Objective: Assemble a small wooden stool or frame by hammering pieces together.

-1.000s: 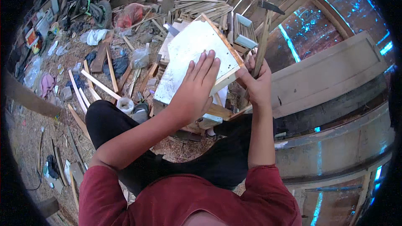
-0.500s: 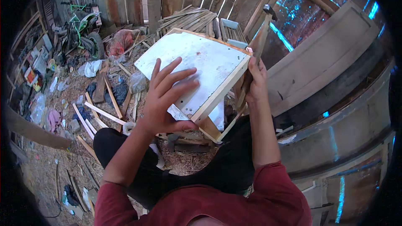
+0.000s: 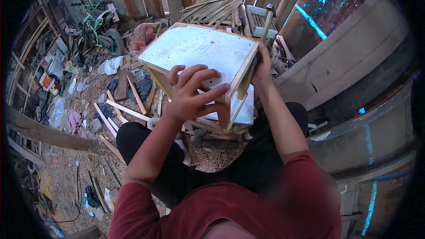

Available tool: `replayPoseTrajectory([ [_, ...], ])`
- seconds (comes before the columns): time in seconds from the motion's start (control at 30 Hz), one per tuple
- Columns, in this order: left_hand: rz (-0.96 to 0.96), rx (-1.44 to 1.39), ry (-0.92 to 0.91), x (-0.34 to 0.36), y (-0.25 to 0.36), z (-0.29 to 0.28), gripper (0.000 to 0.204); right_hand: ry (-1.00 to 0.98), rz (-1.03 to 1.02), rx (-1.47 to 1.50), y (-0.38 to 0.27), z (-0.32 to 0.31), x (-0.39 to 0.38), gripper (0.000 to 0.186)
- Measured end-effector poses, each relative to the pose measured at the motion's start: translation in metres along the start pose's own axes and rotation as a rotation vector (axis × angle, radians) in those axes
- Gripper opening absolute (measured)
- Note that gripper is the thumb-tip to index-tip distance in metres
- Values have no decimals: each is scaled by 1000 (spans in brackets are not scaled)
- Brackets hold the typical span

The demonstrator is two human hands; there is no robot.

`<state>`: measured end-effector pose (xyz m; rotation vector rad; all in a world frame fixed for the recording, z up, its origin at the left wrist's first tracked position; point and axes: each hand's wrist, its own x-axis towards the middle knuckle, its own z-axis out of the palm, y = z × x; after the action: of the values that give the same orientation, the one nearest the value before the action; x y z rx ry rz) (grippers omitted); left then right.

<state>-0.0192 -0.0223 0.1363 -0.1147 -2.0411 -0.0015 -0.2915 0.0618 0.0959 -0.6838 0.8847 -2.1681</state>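
A box with a white, speckled top and pale wooden edges is tilted above my lap. My left hand is at its near corner, fingers bent over the top and thumb against the side. My right hand is wrapped round a hammer by its wooden handle, at the box's right edge; the head points up and the fingertips are partly hidden. Another white panel shows beneath the box, among wooden pieces.
A pile of slats lies behind, beside pale crates. A green two-wheeler stands at back left. Loose sticks and litter cover the ground. A large plank panel is at my right, against weathered boards.
The box has turned, its top now lying more crosswise. My left hand went from flat on the top to bent fingers at the near corner. My right hand and the hammer shifted slightly.
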Motion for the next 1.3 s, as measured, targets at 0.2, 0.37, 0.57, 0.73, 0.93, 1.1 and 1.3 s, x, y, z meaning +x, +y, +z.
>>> replayPoseTrajectory([
  [0.2,-94,-130,-74,0,3,28,66,28,-22,-29,10,-9,21,54],
  [0.37,-172,-79,-64,-12,-26,15,57,148,-87,-320,7,-36,27,55],
  [0.57,-687,312,367,-40,-101,17,53,337,90,-496,-12,-72,19,58],
  [0.73,-1320,-844,431,-48,-107,27,54,392,-38,-875,-44,-60,-7,53],
  [0.93,-1404,-1009,398,-45,-103,11,59,246,67,-1113,-75,-12,-62,50],
  [1.1,-1472,-1150,400,-32,-82,7,57,80,-124,-1047,-84,-7,-36,42],
  [1.3,-1434,-1465,376,-15,-27,8,62,113,-102,-1274,-102,-40,-1,38],
])
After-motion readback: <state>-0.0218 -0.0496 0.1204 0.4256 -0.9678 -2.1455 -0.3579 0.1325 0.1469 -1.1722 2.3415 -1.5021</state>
